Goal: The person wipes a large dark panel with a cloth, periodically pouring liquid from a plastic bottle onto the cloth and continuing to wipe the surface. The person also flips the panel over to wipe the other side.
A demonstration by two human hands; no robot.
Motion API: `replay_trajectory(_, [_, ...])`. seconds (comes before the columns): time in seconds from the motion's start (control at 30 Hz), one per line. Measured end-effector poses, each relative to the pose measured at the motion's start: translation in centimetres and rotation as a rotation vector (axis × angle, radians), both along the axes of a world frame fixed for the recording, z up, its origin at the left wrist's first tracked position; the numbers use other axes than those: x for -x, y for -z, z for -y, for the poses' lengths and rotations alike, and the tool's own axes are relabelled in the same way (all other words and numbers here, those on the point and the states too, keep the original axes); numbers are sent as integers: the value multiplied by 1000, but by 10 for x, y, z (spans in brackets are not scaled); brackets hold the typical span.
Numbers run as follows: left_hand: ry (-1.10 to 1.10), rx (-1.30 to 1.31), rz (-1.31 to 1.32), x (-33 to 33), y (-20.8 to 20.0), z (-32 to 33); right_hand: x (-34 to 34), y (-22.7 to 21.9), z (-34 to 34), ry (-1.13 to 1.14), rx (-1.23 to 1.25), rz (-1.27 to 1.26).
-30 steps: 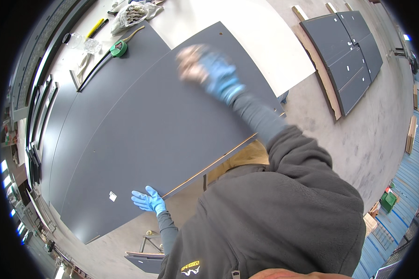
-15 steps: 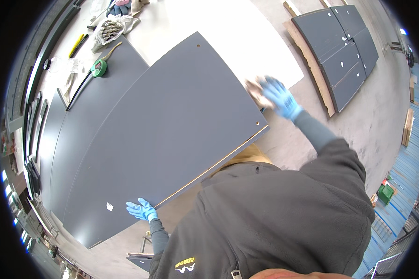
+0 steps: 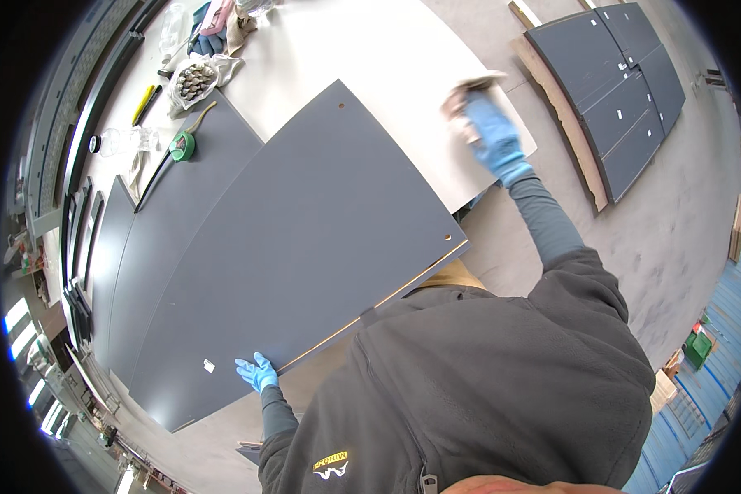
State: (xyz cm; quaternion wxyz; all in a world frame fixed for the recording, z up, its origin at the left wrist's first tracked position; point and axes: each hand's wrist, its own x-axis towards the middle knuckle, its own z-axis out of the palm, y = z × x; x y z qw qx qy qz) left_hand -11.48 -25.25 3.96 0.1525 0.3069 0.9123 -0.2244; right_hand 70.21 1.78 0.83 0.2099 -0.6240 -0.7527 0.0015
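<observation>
A large dark grey panel (image 3: pixel 305 222) lies flat before me, with a bare wood-coloured strip along its near edge and small holes at its right corners. Gloved in blue, my left hand (image 3: pixel 257 373) rests on the near edge with its fingers spread, close to a small white label (image 3: pixel 209 365). My right hand (image 3: pixel 496 136), also in a blue glove, grips a crumpled pale cloth (image 3: pixel 455 111) beyond the panel's right side, above the white tabletop (image 3: pixel 370 49). Both cloth and right hand are smeared by motion.
Another grey panel (image 3: pixel 214 136) lies beyond the first, bearing a green tape measure (image 3: pixel 182 146). Farther left are a yellow-and-black cutter knife (image 3: pixel 146 105) and a bag of metal parts (image 3: pixel 196 81). Several dark panels (image 3: pixel 609 107) are stacked at the right.
My right hand has carried the cloth away from the panel's right edge, farther out over the white tabletop. My left hand stays on the near edge. The view has shifted slightly.
</observation>
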Motion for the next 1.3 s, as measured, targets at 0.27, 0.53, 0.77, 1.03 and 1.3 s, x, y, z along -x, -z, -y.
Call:
replay_trajectory(0.27, [336, -260, -156, -72, -27, -85, -52, -31, -45, 808, 258, -1156])
replay_trajectory(0.53, [405, -1035, 1294, -360, -100, -274, 69, -113, -13, -21, 663, -2156])
replay_trajectory(0.77, [-468, -616, 1915, -433, -136, -301, 155, -149, -23, -115, 1017, -1360])
replay_trajectory(1.03, [-674, -811, 1975, -384, -137, -277, 194, -139, -22, -294, 671, -1562])
replay_trajectory(1.3, [-457, -962, 1881, -312, -122, -272, 309, -131, -15, -122, 944, -1567])
